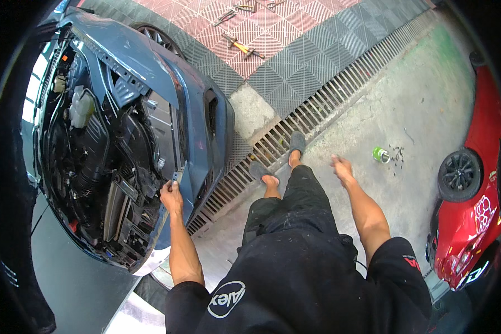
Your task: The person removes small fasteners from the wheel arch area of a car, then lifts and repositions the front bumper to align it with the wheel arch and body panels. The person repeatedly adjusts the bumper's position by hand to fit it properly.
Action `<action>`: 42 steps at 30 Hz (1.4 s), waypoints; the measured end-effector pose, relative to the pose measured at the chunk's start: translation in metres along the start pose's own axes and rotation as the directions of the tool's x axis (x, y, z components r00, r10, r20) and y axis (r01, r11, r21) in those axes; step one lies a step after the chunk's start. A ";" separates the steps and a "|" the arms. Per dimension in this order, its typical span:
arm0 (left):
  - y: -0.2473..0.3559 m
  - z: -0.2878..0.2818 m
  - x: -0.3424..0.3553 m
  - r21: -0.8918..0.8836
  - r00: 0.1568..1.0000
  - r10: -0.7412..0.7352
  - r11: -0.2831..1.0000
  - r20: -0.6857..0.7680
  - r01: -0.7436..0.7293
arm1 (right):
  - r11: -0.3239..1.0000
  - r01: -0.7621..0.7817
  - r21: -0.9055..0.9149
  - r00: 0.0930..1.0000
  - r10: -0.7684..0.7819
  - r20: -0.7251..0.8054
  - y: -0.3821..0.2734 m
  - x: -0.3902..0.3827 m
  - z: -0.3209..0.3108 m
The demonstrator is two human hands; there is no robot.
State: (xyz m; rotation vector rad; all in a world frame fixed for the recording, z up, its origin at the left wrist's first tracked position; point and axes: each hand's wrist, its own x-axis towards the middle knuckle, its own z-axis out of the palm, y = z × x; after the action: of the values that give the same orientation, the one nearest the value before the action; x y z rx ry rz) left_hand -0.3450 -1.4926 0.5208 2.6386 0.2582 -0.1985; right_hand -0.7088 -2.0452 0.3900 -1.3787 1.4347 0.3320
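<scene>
Left hand (172, 197) touches the blue car (197, 146) — can't tell if gripping; right hand (342, 168), fingers apart — green can (379, 154) to its right.

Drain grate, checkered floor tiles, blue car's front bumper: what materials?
Drain grate: likely metal; dull, thin, evenly spaced bars.
Floor tiles: probably molded plastic; matte, ribbed red and grey squares.
Front bumper: glossy blue paint, smooth reflections; perhaps plastic underneath, though paint hides it.
</scene>
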 end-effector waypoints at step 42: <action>0.373 0.190 0.186 -0.429 0.861 -0.257 0.782 0.440 0.453 | 0.950 0.309 -0.050 0.940 -0.297 0.170 -0.540 0.185 -0.065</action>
State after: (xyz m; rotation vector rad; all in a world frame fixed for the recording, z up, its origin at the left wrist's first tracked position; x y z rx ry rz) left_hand -0.1014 -1.8795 0.4870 1.9410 0.6043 -0.6396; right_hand -0.2404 -2.3548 0.5092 -1.5735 1.0671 0.2914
